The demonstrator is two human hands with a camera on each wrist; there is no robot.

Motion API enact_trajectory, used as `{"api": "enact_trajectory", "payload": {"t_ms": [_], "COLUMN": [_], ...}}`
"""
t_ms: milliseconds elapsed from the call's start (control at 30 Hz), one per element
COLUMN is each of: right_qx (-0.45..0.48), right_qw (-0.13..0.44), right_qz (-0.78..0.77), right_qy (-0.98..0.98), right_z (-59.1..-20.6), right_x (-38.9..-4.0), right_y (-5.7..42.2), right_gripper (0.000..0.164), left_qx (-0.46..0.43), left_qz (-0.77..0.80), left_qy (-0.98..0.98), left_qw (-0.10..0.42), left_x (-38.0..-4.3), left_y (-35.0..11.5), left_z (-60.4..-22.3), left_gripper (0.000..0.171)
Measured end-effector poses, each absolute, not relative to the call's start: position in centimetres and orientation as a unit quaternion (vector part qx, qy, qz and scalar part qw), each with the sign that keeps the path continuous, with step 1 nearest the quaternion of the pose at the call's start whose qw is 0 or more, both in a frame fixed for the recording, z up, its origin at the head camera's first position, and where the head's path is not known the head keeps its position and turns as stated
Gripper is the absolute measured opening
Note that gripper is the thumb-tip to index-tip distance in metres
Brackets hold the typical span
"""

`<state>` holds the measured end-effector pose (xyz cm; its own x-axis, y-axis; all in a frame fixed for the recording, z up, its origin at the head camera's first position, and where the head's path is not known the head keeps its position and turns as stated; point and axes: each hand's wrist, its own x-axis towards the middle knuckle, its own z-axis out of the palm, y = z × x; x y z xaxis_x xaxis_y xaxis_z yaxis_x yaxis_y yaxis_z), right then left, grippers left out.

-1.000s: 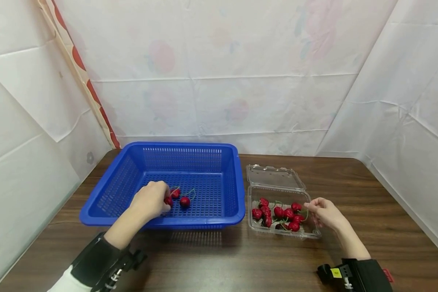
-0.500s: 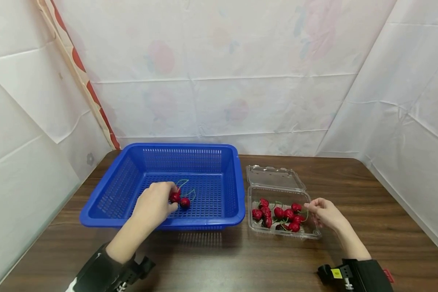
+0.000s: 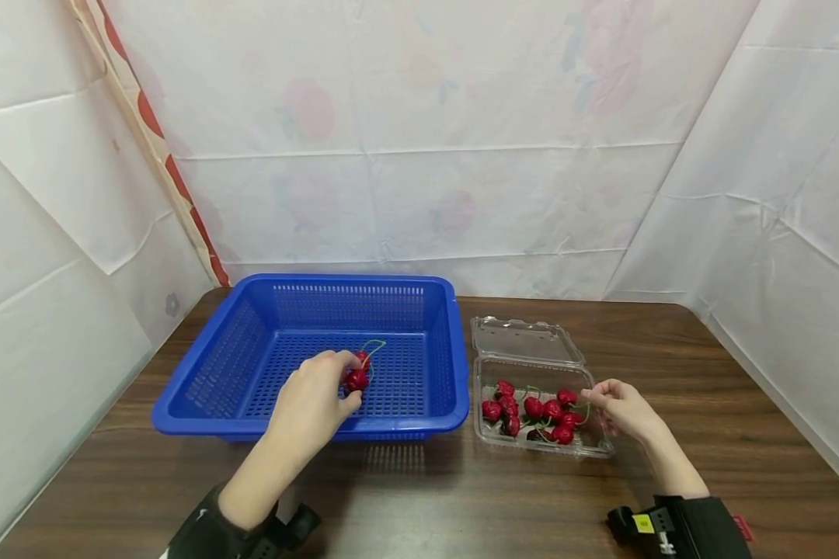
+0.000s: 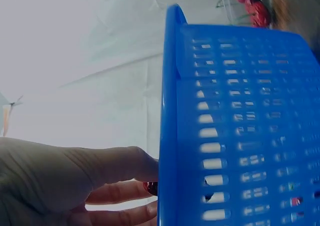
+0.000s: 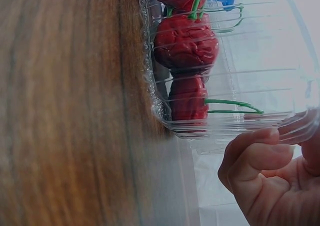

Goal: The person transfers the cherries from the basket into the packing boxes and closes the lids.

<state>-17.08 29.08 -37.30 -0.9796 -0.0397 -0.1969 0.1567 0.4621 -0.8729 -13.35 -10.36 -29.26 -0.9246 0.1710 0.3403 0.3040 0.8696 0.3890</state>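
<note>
My left hand [image 3: 312, 396] reaches over the front rim of a blue plastic basket [image 3: 419, 423]. Its fingers and thumb hold red cherries [image 3: 356, 380] with green stems, partly hidden by the hand. In the left wrist view, a dark red cherry [image 4: 151, 187] shows between thumb and fingers, beside the basket rim. On the right, a clear plastic clamshell box [image 3: 529, 339] lies with its lid back, several red cherries [image 3: 552, 411] inside. My right hand [image 3: 622, 406] pinches the box's right rim; the right wrist view shows its curled fingers [image 5: 262, 158] at that edge.
The basket and the box stand side by side on a brown wooden table [image 3: 419, 497], a narrow gap between them. White patterned sheets [image 3: 391, 194] hang behind and at both sides. A black camera band [image 3: 706, 528] is on each wrist.
My left hand has moved to the right inside the basket, and cherries that lay apart are now together at its fingers. My right hand and the box have stayed put.
</note>
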Motion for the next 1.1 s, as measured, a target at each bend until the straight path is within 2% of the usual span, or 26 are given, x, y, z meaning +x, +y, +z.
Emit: {"api": "enact_trajectory", "payload": {"t_ms": [467, 800, 1100], "right_qx": [0.034, 0.030, 0.029], "right_qw": [0.095, 0.094, 0.095], "right_qz": [-0.512, -0.511, -0.511], "right_qy": [0.853, 0.854, 0.854], "right_z": [-37.2, -37.2, -37.2], "right_x": [-17.1, -17.1, -17.0], "right_y": [29.0, 29.1, 29.0], "right_gripper": [0.023, 0.023, 0.023], "left_qx": [-0.165, -0.218, -0.288], "left_qz": [-0.270, -0.282, -0.288], "left_qy": [-0.930, -0.913, -0.897], "left_qw": [0.188, 0.198, 0.173], "left_x": [-12.3, -11.4, -10.7], "left_y": [-8.3, -6.5, -4.5], "left_z": [-29.5, -29.5, -29.8], "left_gripper": [0.026, 0.027, 0.026]}}
